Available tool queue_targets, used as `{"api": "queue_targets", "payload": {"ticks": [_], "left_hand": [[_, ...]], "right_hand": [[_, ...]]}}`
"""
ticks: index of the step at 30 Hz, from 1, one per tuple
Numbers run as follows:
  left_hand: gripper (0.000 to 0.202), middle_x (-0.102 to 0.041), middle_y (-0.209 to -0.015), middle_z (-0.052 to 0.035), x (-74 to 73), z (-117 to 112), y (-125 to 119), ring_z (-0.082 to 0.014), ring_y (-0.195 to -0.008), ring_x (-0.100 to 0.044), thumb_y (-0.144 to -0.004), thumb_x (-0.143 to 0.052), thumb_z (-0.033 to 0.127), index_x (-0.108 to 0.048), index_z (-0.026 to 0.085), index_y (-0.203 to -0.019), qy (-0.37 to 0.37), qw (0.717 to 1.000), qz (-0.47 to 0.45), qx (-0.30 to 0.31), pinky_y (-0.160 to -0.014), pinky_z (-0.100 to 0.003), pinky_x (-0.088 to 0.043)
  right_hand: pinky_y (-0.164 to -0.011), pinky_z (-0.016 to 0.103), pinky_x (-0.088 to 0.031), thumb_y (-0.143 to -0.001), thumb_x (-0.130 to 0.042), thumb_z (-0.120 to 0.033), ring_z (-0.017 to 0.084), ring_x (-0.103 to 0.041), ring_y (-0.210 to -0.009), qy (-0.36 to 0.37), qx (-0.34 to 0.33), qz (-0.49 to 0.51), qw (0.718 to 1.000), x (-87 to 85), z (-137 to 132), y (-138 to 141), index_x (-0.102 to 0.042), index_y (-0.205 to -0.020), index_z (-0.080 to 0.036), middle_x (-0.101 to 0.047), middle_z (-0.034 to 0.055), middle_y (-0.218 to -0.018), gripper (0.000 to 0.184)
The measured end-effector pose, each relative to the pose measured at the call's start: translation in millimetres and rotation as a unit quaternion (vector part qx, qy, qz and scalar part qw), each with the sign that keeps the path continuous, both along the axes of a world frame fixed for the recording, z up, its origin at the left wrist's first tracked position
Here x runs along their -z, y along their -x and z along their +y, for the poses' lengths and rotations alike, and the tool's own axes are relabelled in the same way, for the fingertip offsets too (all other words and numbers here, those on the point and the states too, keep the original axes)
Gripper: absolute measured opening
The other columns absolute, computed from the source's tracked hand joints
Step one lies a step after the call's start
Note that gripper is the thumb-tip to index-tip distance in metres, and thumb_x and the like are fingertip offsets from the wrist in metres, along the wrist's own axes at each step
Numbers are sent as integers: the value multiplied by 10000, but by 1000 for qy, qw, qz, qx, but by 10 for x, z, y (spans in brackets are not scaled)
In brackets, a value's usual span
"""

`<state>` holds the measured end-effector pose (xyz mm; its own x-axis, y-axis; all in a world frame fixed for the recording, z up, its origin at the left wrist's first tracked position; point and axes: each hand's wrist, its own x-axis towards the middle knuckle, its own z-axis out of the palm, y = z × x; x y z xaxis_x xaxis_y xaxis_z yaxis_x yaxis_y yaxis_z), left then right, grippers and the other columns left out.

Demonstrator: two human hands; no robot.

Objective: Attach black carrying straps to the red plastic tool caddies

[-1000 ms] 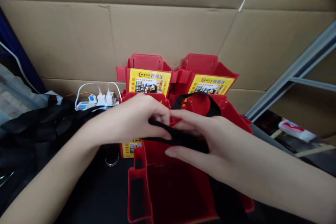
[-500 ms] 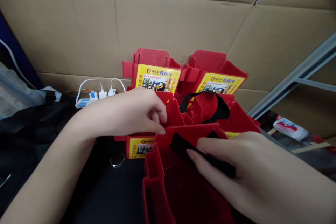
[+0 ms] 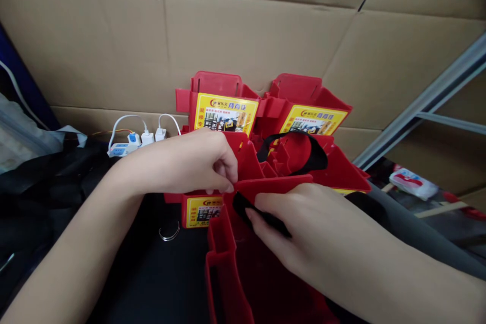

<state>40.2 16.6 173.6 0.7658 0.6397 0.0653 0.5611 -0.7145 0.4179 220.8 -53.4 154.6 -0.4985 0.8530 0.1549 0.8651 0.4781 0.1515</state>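
Note:
A red plastic tool box (image 3: 243, 273) with small side compartments stands nearest to me. My left hand (image 3: 207, 164) is closed at its far left corner, fingers curled over the rim; whether they pinch the wall or something behind it is hidden. Inside the box, my right hand (image 3: 292, 217) pinches a black strap (image 3: 243, 206), its tip close to that same corner. The rest of the strap is partly covered by the hand. Just beyond lies another red box with a looped black strap (image 3: 321, 157) in it.
More red boxes with yellow labels (image 3: 227, 114) are stacked against a cardboard wall (image 3: 243, 40). A white power strip (image 3: 123, 149) with chargers lies at the left. Metal rings (image 3: 169, 233) rest on the black surface. A metal frame (image 3: 410, 111) stands at the right.
My right hand has moved left with the black strap, bringing its tip to the box's far left corner. My left hand stays at that corner. The view has shifted slightly.

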Motion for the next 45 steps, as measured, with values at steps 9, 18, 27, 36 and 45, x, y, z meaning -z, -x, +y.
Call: {"api": "queue_targets", "payload": {"ticks": [9,18,27,36,45], "left_hand": [[224,-670,-846,7,56,173,7,-88,-703,-587,-770,-524,112,-656,180,-937,47,993,7,107,-595,-158,-433],[145,-685,-811,16,131,268,-14,-96,-706,-600,-773,-542,124,-672,177,-808,-65,992,-3,104,-667,-195,-432],[236,-681,-929,-22,-59,169,439,-190,-772,-615,-762,-570,233,-664,253,-977,-295,934,56,-194,-693,-304,-446],[210,-695,-859,8,63,122,89,-142,-784,-627,-806,-502,130,-678,238,-845,-168,979,111,-23,-732,-247,-466],[345,-599,-1175,6,-3,41,186,-179,-1055,-547,-774,-612,240,-584,287,-1114,-186,978,91,-34,-889,-282,-437]], "right_hand": [[-424,271,-270,-819,-486,-227,168,-553,-430,-94,-52,46,993,229,83,-17,-578,-605,-207,-610,-14,-518,234],[-689,254,-447,-874,-479,-241,144,-617,-804,-46,-164,131,977,-70,300,-354,-636,-953,-205,-671,15,-906,179],[-634,206,-479,-869,-507,-272,118,-659,-744,195,-225,204,933,-194,598,-509,-692,-1005,-272,-711,-61,-925,229],[-836,198,-495,-875,-502,-335,133,-625,-990,325,-269,304,854,-85,718,-647,-628,-1130,-294,-655,-82,-1106,288],[-876,179,-481,-863,-524,-324,115,-615,-1015,332,-275,350,832,18,774,-683,-631,-1120,-292,-641,-82,-1130,280]]}}
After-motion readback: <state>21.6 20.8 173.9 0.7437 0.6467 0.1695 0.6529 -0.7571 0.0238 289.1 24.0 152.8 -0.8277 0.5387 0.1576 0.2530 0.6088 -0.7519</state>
